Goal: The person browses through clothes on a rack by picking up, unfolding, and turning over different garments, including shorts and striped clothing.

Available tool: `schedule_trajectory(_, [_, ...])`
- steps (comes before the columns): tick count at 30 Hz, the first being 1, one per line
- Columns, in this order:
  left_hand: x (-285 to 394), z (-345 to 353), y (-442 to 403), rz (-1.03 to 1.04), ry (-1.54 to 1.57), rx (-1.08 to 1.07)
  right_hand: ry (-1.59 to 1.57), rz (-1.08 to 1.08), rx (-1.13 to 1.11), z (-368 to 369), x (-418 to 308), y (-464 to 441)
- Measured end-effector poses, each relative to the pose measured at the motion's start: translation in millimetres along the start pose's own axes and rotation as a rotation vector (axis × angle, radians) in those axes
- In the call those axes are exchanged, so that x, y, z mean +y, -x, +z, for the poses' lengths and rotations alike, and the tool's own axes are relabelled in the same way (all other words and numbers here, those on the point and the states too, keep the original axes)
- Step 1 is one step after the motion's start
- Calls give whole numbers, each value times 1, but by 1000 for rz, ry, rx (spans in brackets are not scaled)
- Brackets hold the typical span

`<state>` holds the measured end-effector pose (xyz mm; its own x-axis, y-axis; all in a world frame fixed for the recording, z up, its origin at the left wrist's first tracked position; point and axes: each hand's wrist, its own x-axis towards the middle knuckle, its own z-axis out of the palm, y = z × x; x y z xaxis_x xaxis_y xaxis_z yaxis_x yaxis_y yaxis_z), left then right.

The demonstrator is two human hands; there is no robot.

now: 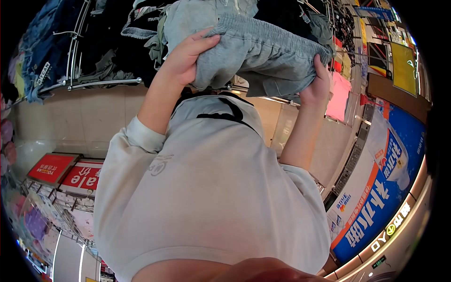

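Observation:
Stretched between my two hands is a pair of light blue denim shorts (263, 51) with a gathered elastic waistband along the top. My left hand (188, 54) grips one side near the waistband, thumb lying over the front and the other fingers behind the cloth. At the opposite end my right hand (318, 84) pinches the other side, its thumb in front and fingers hidden by the fabric. The shorts hang bunched, with the legs folded beneath the waistband. Just beyond them lies another pale blue garment (188, 21) with a drawstring garment above.
A metal clothes rack (105, 84) loaded with dark garments runs across the front. Jeans (37, 56) hang at far left, and a pink garment (339, 96) hangs at right. Red sale signs (51, 169) stand lower left; a blue and white banner (376, 207) is lower right.

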<state>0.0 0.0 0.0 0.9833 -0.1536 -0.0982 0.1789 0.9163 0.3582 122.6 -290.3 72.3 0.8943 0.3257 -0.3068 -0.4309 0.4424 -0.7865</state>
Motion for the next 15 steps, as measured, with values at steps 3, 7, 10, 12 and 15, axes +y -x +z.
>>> schedule_trajectory(3, [3, 0, 7, 18, -86, 60, 61, -12, 64, 14, 4, 3])
schedule_trajectory(7, [-1, -4, 6, 34, -67, 44, 94, -58, 88, 21, 4, 6])
schedule_trajectory(10, [-3, -1, 8, 47, 15, 76, -39, 48, -86, 16, 4, 8])
schedule_trajectory(12, [-3, 6, 8, 89, 4, 87, 61, -7, -39, 17, 8, 8])
schedule_trajectory(15, [-7, 10, 5, 125, -96, 154, 86, 0, -32, 14, 16, 5])
